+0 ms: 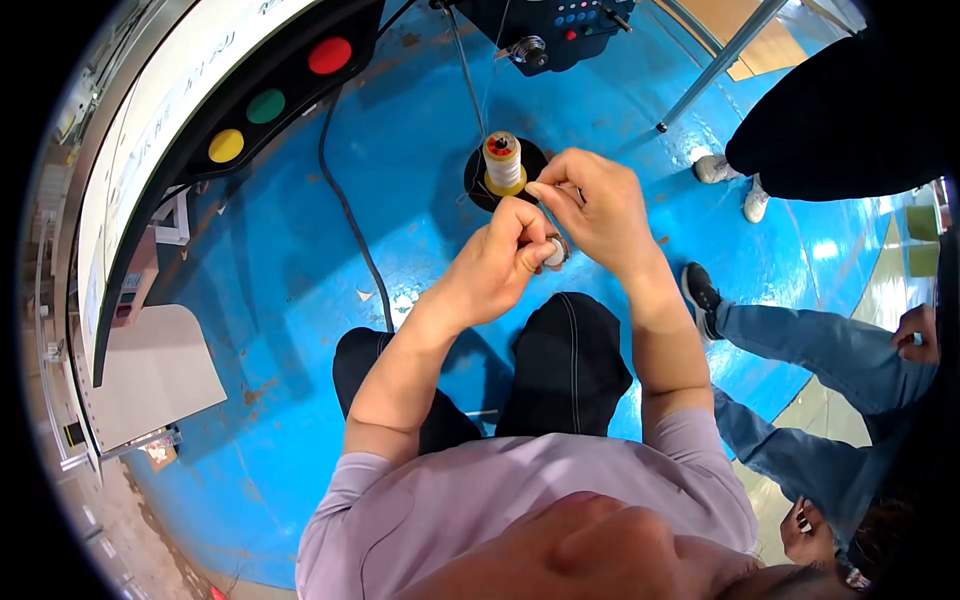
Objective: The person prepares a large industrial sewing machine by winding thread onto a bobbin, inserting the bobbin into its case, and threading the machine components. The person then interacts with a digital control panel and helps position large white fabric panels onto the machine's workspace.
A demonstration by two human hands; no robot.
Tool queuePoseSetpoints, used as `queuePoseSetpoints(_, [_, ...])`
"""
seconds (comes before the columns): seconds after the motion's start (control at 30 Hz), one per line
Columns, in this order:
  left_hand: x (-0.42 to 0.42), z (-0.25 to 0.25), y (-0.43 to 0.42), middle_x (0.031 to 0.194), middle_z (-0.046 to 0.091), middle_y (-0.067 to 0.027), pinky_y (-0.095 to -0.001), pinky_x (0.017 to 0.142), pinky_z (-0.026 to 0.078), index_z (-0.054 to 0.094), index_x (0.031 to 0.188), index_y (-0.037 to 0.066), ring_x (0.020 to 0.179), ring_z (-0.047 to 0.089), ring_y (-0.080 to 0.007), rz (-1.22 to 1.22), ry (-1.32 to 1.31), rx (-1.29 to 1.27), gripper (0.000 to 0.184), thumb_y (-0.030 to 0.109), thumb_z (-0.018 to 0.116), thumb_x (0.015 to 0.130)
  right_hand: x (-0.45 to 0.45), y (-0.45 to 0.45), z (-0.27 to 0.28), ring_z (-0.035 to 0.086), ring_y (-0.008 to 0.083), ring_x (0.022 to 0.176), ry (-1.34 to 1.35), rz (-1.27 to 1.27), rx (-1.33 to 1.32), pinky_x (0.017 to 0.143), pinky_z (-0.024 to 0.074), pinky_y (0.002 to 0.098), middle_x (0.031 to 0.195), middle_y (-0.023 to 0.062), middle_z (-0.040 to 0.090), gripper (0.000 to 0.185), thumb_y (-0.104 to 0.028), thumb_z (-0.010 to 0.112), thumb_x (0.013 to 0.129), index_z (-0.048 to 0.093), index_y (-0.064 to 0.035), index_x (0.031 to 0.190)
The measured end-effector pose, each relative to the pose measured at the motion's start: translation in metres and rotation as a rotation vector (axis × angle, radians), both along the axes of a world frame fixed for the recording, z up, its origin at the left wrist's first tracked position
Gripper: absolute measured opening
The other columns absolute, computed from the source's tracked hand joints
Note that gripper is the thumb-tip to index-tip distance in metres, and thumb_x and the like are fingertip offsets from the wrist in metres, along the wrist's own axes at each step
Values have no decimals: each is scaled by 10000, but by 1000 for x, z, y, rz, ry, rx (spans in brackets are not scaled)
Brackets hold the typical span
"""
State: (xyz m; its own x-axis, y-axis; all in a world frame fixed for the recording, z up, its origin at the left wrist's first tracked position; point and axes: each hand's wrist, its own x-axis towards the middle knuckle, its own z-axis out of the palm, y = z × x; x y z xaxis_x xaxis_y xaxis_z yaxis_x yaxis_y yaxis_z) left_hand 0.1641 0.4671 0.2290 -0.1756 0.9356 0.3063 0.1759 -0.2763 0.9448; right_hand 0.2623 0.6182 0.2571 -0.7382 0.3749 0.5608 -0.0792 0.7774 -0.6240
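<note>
My left hand is closed around a small round whitish object, perhaps a bobbin, whose face shows between the thumb and fingers. Just right of it and a little higher, my right hand is pinched; whatever lies between its thumb and index finger is too fine to make out. Beyond both hands stands a cone of white thread with a yellow base, upright on a black round stand. Thin strands run up from the cone toward the machine.
A dark machine head with buttons is at the top. Red, green and yellow round buttons line a black panel at upper left. A black cable crosses the blue floor. People stand at the right, one in jeans.
</note>
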Motion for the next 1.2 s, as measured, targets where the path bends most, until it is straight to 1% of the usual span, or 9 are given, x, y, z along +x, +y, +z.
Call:
queuePoseSetpoints(0.1, [0,-7,0,883,611,-122,-353,715,516,369,997,47,779,598,-189,65,7,36,182,47,551,987,2,2,0,597,275,602,-56,-8,-8,513,452,360,705,75,615,169,-118,753,807,594,-59,815])
queuePoseSetpoints(0.23, [-1,-12,1,946,647,-152,-349,766,532,379,1036,40,838,638,-204,144,115,132,188,33,558,980,7,1,-4,608,267,603,-68,-92,14,516,456,360,712,81,622,149,-106,745,819,605,-57,837])
queuePoseSetpoints(0.33, [3,-11,3,1028,667,-177,-342,811,543,384,1075,35,909,670,-219,186,9,158,214,23,571,970,13,1,-14,571,177,554,135,-224,-70,502,429,313,673,58,591,128,-92,729,847,609,-47,853])
queuePoseSetpoints(0.4, [5,-10,6,1067,676,-184,-341,813,552,385,1138,28,937,680,-226,277,-47,205,246,40,569,975,21,2,-21,492,72,548,281,-221,-345,498,384,249,646,9,532,120,-84,714,873,608,-32,856])
queuePoseSetpoints(0.43, [4,-10,6,1067,676,-184,-341,813,552,385,1138,28,937,680,-226,278,-47,208,246,40,569,975,20,4,-25,428,29,567,357,-190,-337,502,343,213,656,-33,485,136,-127,682,914,597,-30,873])
queuePoseSetpoints(0.5, [1,-7,7,1154,656,-210,-332,831,556,318,1263,61,1003,647,-214,283,-45,165,373,148,570,1002,21,5,-34,433,36,561,375,-182,-453,497,343,214,663,-30,493,144,-155,654,939,590,-35,892])
queuePoseSetpoints(0.73, [-1,-6,9,1196,650,-207,-349,914,532,319,1342,31,1058,643,-224,335,-55,130,446,124,580,992,14,1,-42,442,63,532,411,-128,-1017,479,346,217,680,2,529,169,-207,563,1003,565,-61,918])
queuePoseSetpoints(0.97, [3,-1,8,1177,686,-143,-326,921,513,360,1337,14,1073,649,-202,389,-70,148,443,38,588,958,14,7,-57,432,70,522,435,-12,-990,469,341,230,701,12,555,169,-222,566,1007,566,-65,943])
queuePoseSetpoints(1.2, [2,5,7,1163,686,-149,-315,902,514,367,1333,13,1043,649,-194,418,-117,167,431,56,586,965,13,1,-56,413,70,546,506,-165,-1190,482,357,251,773,30,595,186,-215,515,1025,575,-42,988])
